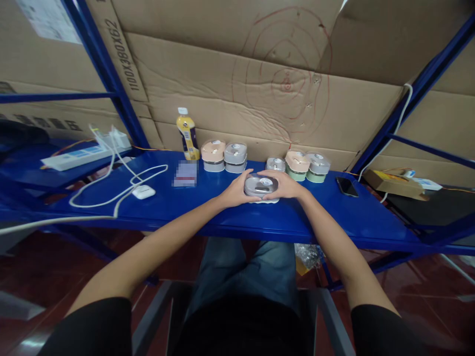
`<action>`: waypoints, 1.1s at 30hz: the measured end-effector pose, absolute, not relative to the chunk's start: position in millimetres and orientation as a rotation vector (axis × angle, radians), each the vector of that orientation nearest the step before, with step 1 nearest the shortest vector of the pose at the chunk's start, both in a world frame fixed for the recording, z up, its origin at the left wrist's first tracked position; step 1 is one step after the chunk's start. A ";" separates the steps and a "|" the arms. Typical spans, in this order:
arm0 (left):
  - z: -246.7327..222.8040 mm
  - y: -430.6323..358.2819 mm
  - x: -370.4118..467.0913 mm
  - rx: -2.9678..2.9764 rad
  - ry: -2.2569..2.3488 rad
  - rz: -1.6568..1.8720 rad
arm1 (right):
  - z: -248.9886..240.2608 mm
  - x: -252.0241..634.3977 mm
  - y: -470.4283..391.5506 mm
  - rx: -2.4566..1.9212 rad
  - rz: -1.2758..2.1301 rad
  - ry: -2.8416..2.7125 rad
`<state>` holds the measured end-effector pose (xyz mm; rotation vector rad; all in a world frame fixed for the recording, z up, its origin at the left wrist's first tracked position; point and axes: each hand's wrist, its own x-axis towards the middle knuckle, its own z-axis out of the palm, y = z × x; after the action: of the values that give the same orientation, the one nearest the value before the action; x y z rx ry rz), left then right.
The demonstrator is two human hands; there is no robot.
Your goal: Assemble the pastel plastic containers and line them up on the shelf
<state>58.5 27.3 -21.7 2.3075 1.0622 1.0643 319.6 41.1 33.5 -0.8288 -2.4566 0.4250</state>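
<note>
- The left hand [236, 192] and right hand [287, 185] held the grey box [261, 184], curved around opposite sides.
- It sat between them; whether the blue table [245, 217] beneath bore it was unclear.
- Even side pressure seemed wise, with the right hand clear of the second grey box [275, 163] just beyond.

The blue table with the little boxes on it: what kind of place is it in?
Perhaps a workshop or storeroom: there's a blue rack post, big cardboard behind the table, and a white power strip.
</note>
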 end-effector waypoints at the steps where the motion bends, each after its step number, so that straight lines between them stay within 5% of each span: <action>1: -21.4 27.2 58.7 2.318 1.051 1.059 | 33.1 319.4 41.6 -0.821 0.429 -2.471; 33: -22.8 34.7 51.0 2.546 1.083 0.947 | 20.2 331.3 61.6 -0.945 0.711 -2.340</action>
<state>51.0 34.7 -22.8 2.5459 1.0834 0.9472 331.3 61.6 20.2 -0.9451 -2.3395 0.7108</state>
